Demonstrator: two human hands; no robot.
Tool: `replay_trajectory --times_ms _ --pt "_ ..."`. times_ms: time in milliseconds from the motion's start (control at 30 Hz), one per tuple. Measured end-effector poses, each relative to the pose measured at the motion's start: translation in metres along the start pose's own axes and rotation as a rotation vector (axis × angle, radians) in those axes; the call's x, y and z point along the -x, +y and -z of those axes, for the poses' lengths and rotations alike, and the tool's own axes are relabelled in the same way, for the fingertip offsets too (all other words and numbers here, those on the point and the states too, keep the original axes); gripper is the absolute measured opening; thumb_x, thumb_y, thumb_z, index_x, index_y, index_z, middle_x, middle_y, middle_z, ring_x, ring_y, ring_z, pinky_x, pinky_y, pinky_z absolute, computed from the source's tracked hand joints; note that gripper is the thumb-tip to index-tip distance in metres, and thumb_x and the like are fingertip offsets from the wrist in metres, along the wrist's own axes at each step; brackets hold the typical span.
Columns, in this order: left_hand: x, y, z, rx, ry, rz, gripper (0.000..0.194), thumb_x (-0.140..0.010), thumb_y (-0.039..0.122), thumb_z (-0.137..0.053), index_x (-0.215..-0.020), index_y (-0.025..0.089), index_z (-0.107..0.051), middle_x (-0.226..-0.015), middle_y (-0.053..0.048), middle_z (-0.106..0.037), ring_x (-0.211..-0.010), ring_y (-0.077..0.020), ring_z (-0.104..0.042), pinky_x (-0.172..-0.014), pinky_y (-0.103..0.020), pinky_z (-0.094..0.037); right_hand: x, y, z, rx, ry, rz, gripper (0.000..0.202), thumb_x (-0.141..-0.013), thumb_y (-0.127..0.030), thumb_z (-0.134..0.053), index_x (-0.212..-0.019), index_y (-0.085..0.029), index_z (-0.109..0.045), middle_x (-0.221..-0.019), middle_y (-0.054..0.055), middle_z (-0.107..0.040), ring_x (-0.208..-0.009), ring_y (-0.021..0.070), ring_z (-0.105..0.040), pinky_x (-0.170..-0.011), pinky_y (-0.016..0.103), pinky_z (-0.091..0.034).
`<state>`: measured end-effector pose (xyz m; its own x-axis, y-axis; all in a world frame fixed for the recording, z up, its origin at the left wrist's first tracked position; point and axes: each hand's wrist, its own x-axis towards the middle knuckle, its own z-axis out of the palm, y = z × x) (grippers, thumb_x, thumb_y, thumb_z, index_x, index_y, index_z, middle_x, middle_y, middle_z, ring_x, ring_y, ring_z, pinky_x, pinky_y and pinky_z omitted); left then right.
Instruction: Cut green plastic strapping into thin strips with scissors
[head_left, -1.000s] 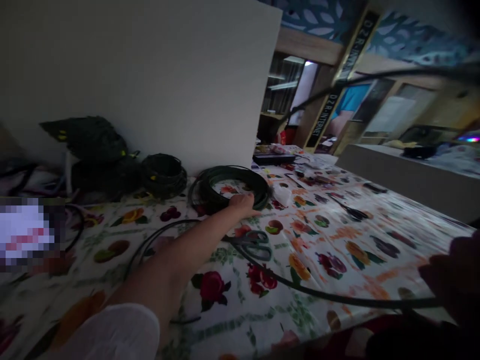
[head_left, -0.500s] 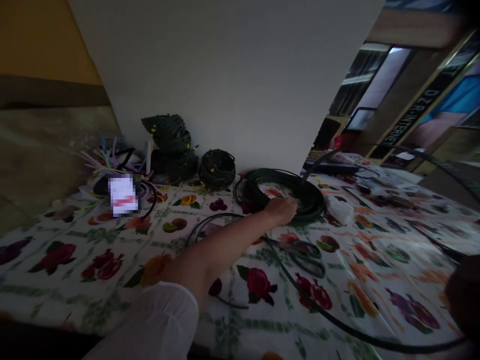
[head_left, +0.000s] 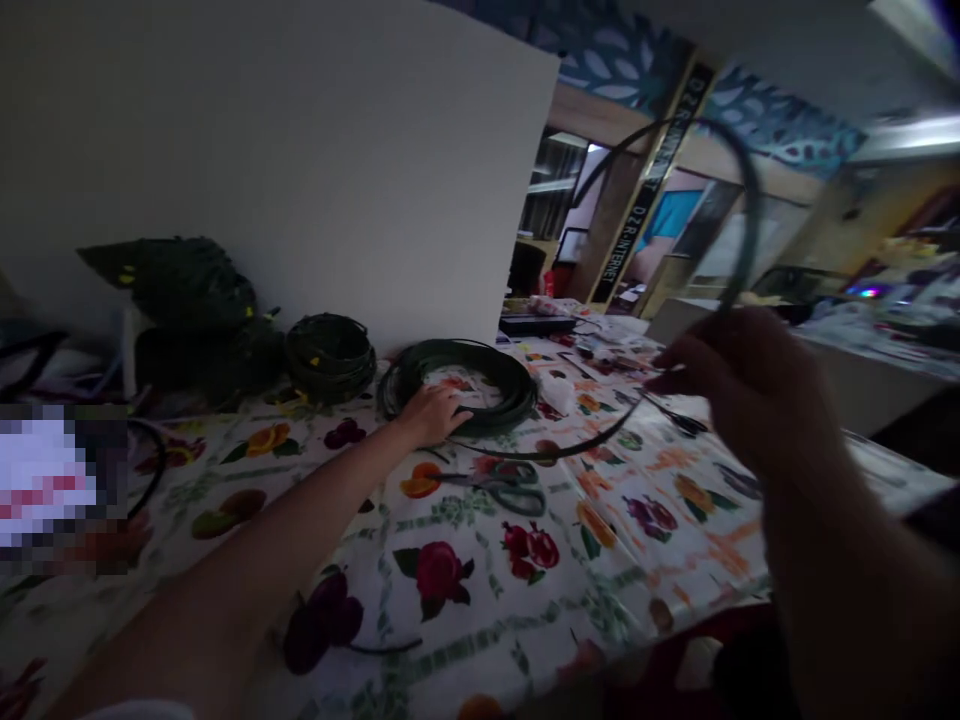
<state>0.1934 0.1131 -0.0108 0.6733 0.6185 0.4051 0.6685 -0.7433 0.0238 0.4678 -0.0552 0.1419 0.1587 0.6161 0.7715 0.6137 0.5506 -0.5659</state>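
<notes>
A large coil of dark green flat strip lies on the tablecloth. My left hand grips its near left rim, fingers over the strip and thumb to the right. Raised at the right, my right hand is closed on a length of dark strip, which arches above it. Another stretch of strip sags from near that hand towards the coil. Scissors with grey-green handles lie in front of the coil. The right fingertips are blurred.
A smaller dark green coil and a dark leafy-looking bundle stand against a white panel. Crumpled white plastic lies right of the large coil. The fruit-patterned tablecloth has its near edge at the lower right.
The view has swung to the right. My right hand has risen into clear view with the strip, which now forms a high arch. My left hand remains at the coil.
</notes>
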Motion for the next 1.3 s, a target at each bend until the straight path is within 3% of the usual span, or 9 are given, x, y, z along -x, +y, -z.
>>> replay_trajectory --times_ms 100,233,467,633,800,1000,1167,1300 --pt "0.003 -0.008 0.003 -0.010 0.014 -0.009 0.036 -0.099 0.033 -0.037 -0.092 0.015 -0.068 -0.100 -0.013 -0.071 -0.099 -0.0258 -0.065 -0.094 -0.042 -0.044 -0.002 0.019 -0.026 0.064 -0.087 -0.046 0.021 -0.089 -0.038 -0.064 -0.088 -0.021 -0.051 -0.077 0.003 -0.066 -0.060 0.0200 -0.070 -0.049 0.029 -0.053" --pt "0.004 -0.017 0.000 -0.004 0.024 -0.022 0.031 -0.099 0.029 -0.039 -0.091 0.016 -0.066 -0.095 -0.011 -0.070 -0.096 -0.0229 -0.064 -0.091 -0.038 -0.046 0.008 0.046 -0.065 0.145 -0.114 0.032 0.012 -0.093 -0.032 -0.056 -0.090 -0.023 -0.049 -0.076 0.000 -0.065 -0.059 0.0183 -0.068 -0.053 0.028 -0.048" --pt "0.018 -0.048 0.002 0.052 0.098 0.034 0.032 -0.098 0.033 -0.040 -0.109 0.015 -0.063 -0.114 -0.014 -0.066 -0.110 -0.0249 -0.060 -0.100 -0.040 -0.045 0.037 0.092 -0.097 0.226 -0.009 0.162 0.000 -0.094 -0.023 -0.050 -0.094 -0.023 -0.051 -0.074 0.001 -0.057 -0.062 0.0182 -0.055 -0.058 0.030 -0.040" --pt "0.033 -0.079 0.010 0.115 0.141 0.167 0.034 -0.096 0.036 -0.040 -0.114 0.018 -0.062 -0.118 -0.012 -0.065 -0.110 -0.0253 -0.061 -0.099 -0.041 -0.047 0.055 0.123 -0.105 0.176 -0.052 0.227 0.011 -0.085 -0.012 -0.050 -0.091 -0.022 -0.050 -0.082 0.003 -0.057 -0.070 0.0193 -0.054 -0.064 0.031 -0.042" --pt "0.035 -0.100 0.018 0.182 0.190 0.375 0.034 -0.092 0.037 -0.040 -0.106 0.018 -0.064 -0.112 -0.012 -0.067 -0.109 -0.0261 -0.061 -0.099 -0.041 -0.045 0.058 0.120 -0.104 0.053 -0.080 0.286 0.010 -0.090 -0.012 -0.052 -0.091 -0.022 -0.050 -0.085 0.004 -0.058 -0.080 0.0200 -0.055 -0.072 0.033 -0.043" --pt "0.009 -0.109 0.017 0.311 0.196 0.625 0.032 -0.085 0.038 -0.048 -0.102 0.019 -0.067 -0.109 -0.009 -0.071 -0.101 -0.0250 -0.064 -0.091 -0.036 -0.047 0.059 0.114 -0.101 -0.059 -0.081 0.229 0.011 -0.092 -0.015 -0.056 -0.089 -0.022 -0.049 -0.088 0.003 -0.061 -0.079 0.0180 -0.057 -0.072 0.032 -0.044" --pt "-0.018 -0.113 0.006 0.490 0.225 0.806 0.020 -0.072 0.037 -0.066 -0.083 0.021 -0.066 -0.081 -0.004 -0.071 -0.083 -0.0241 -0.064 -0.076 -0.032 -0.047 0.060 0.113 -0.100 -0.096 -0.103 0.217 0.011 -0.093 -0.014 -0.056 -0.089 -0.022 -0.049 -0.090 0.004 -0.060 -0.084 0.0196 -0.058 -0.074 0.034 -0.045" --pt "-0.028 -0.115 0.001 0.734 0.262 0.899 0.026 -0.062 0.033 -0.074 -0.081 0.019 -0.064 -0.067 -0.001 -0.064 -0.065 -0.0184 -0.060 -0.060 -0.027 -0.044 0.061 0.111 -0.100 -0.106 -0.116 0.207 0.012 -0.092 -0.014 -0.056 -0.089 -0.023 -0.049 -0.091 0.006 -0.060 -0.084 0.0207 -0.059 -0.073 0.035 -0.047"
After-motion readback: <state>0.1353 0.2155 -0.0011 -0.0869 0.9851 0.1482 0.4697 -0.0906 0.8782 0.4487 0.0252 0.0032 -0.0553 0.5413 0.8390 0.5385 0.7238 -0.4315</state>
